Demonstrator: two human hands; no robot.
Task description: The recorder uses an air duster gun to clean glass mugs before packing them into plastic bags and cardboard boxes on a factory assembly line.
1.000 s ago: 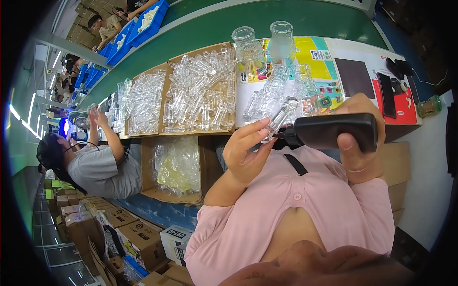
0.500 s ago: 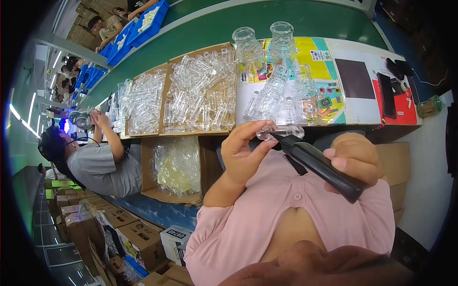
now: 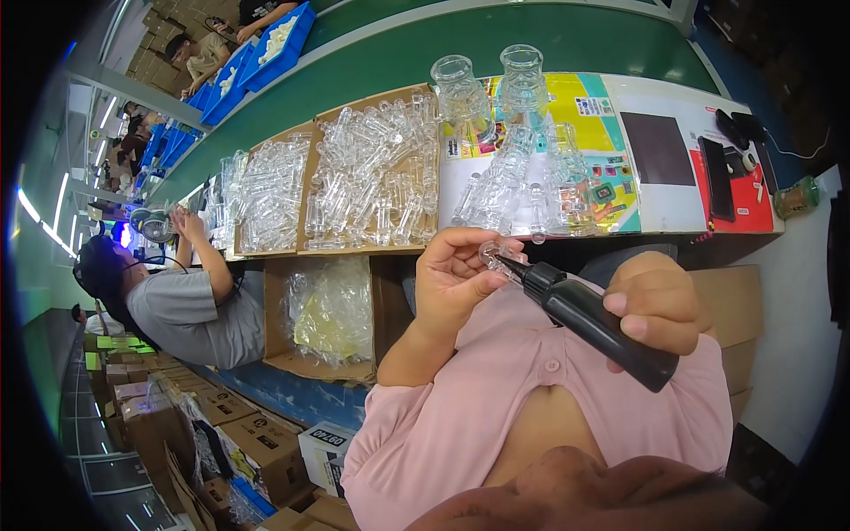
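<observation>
Green worktop (image 3: 602, 40) spans the background beyond the fingers, with clear tubes (image 3: 372, 168) heaped ahead and to their left. The left hand (image 3: 456, 279) pinches a clear piece (image 3: 490, 254) between nearly closed thumb and fingertips; the right hand (image 3: 655, 305) curls around a black bottle (image 3: 598, 329), its nozzle at the piece, just right of the left fingertips; contact is unclear. Good work here likely needs a steady pinch, a still tip and light pressure.

Ahead and left of my left hand (image 3: 452, 279), a box (image 3: 333, 113) heaped with clear tubes (image 3: 376, 164) blocks passage; farther ahead, clear jars (image 3: 522, 81) stand upright. My black bottle (image 3: 609, 329) spans toward my right hand (image 3: 657, 301); beyond that, I could pass over the flat dark mat (image 3: 658, 149).
</observation>
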